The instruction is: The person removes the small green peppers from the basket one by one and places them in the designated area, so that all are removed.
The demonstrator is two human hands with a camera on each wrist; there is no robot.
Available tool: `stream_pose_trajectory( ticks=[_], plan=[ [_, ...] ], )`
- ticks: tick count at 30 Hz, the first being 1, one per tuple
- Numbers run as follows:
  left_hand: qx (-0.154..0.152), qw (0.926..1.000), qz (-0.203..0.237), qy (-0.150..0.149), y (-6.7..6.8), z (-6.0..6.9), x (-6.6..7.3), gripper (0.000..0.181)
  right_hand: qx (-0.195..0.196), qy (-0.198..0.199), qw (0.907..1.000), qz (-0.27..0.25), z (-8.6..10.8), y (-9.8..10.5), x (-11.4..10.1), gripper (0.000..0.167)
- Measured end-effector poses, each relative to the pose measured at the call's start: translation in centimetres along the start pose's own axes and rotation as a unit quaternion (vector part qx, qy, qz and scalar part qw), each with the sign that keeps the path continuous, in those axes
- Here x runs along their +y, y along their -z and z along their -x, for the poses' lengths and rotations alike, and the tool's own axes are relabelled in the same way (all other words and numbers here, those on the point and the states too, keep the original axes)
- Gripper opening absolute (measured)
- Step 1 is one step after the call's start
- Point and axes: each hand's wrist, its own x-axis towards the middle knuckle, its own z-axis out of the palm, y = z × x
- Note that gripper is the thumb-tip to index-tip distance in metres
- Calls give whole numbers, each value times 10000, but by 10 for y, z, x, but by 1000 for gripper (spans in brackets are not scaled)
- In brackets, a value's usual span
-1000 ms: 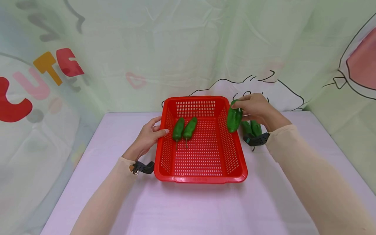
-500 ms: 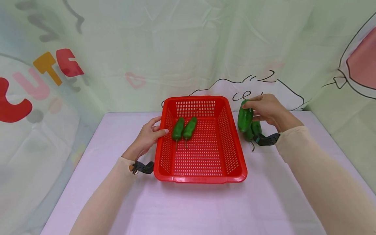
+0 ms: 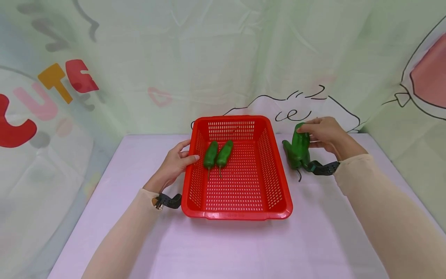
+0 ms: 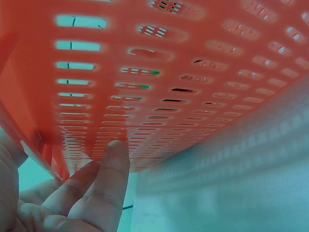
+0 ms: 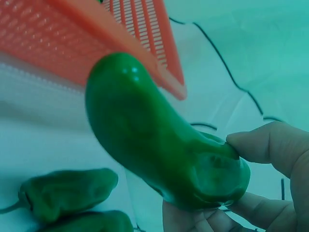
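Slanting inward, the right grip (image 3: 325, 131) pinches a green pepper (image 3: 300, 144); the left grip (image 3: 177, 161) clasps a red basket (image 3: 240, 215).

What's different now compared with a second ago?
The right hand and the pepper it holds moved right, from the basket's right rim toward the two peppers beside the basket. Nothing was let go or newly gripped. The left hand stayed on the red basket, and the two peppers inside stayed put.

Tbl (image 3: 237, 248): red bskt (image 3: 237, 214), 2 grn peppers (image 3: 290, 155) alongside.
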Motion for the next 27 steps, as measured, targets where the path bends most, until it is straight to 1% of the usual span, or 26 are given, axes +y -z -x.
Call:
stream_pose_trajectory(
  ticks=[5, 11, 17, 27],
  plan=[
    [4, 10000, 28, 31, 0, 2, -1, 70, 83, -82, 9999, -20, -5, 4, 11, 69],
    [17, 10000, 9, 51, -1, 4, -1, 71, 95, -147, 9998, 1, -12, 13, 29, 72],
    [96, 9999, -4, 80, -1, 3, 0, 70, 220, -145, 9996, -57, -23, 21, 44, 73],
    [47, 10000, -18, 5, -1, 1, 0, 70, 284, -320, 9989, -169, -33, 27, 67, 77]
  ],
)
